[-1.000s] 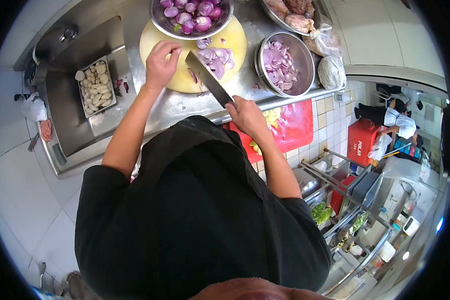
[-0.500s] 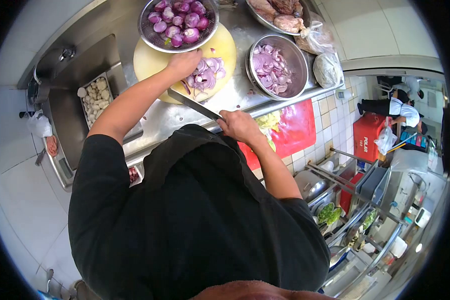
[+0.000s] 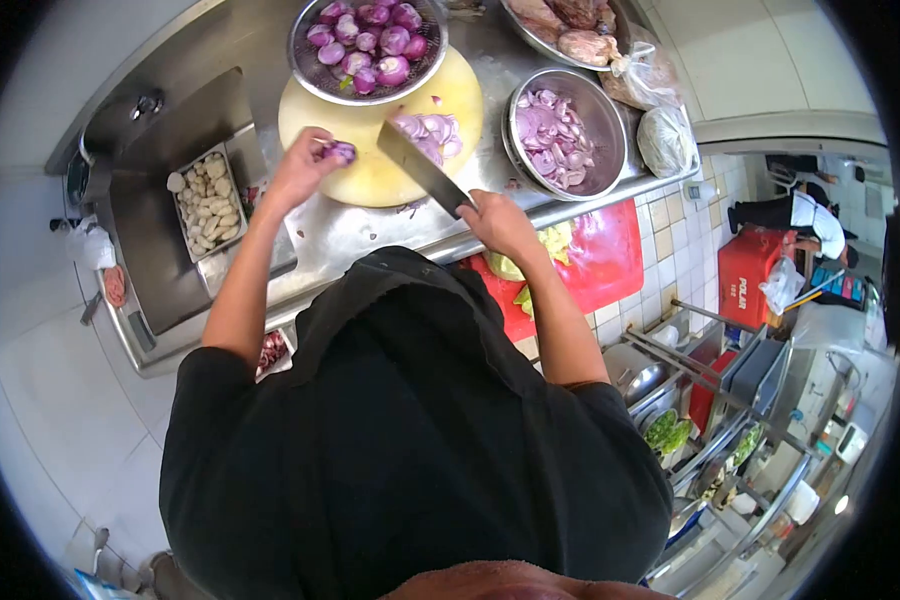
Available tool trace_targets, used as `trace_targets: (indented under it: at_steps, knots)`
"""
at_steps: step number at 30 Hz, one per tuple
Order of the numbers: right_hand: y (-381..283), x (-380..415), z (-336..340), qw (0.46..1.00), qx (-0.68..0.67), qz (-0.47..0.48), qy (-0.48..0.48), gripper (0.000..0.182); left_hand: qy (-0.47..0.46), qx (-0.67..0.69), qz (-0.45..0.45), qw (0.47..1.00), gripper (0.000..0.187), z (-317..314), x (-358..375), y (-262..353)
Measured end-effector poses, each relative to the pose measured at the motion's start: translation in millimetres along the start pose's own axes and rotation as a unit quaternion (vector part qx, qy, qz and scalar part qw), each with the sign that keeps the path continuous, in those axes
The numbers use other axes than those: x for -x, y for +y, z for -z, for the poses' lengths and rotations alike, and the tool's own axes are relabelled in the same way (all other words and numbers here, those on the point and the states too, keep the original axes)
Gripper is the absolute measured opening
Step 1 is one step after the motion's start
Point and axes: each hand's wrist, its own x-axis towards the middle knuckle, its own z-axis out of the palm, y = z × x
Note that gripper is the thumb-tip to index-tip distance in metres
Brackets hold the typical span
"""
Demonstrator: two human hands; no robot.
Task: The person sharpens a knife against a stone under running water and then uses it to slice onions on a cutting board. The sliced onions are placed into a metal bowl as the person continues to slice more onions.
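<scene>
My right hand (image 3: 500, 222) is closed around the handle of a broad-bladed knife (image 3: 425, 168), whose blade slants over the round yellowish cutting board (image 3: 365, 178). At the board's left edge, my left hand (image 3: 302, 170) pinches a small piece of red onion (image 3: 340, 153). Sliced onion (image 3: 435, 137) lies in a pile on the board, behind the blade. A colander (image 3: 300, 60) full of whole peeled red onions overlaps the board's far side. To the right stands a steel bowl (image 3: 615, 150) of sliced onion.
A sink (image 3: 135, 235) at left holds a tray of pale, rounded pieces (image 3: 208, 205). Meat in a bowl (image 3: 580, 45) and plastic bags (image 3: 667, 140) sit at right. Below the counter edge is a red board (image 3: 610, 255); a person (image 3: 815, 215) bends by a red cooler (image 3: 750, 275).
My left hand has moved left, off the sliced pile, and now shows an onion piece in its fingers. The knife has lifted and shifted right, with its blade turned more face-up.
</scene>
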Motion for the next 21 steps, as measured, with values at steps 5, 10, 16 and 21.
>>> trace_targets:
  at_steps: [5, 10, 16, 21]
  knots:
    - [-26.2, 5.6, 4.0, 1.0, 0.009, -0.015, 0.008, 0.03, 0.047, -0.242, -0.155, 0.957, 0.035, -54.6, 24.3, 0.4]
    - [-51.5, 20.7, -13.8, 0.999, 0.011, -0.03, 0.037, 0.03, 0.145, -0.195, -0.243, 0.939, 0.027, -65.2, 42.9, 1.3]
    - [-54.4, 25.3, -17.1, 0.997, 0.061, 0.005, 0.048, 0.025, 0.039, -0.186, -0.312, 0.931, 0.027, -59.0, 33.2, -3.0]
    - [-61.2, 24.3, -20.5, 0.996, 0.072, 0.011, 0.058, 0.024, 0.019, -0.227, -0.321, 0.919, 0.028, -58.1, 26.2, 10.1]
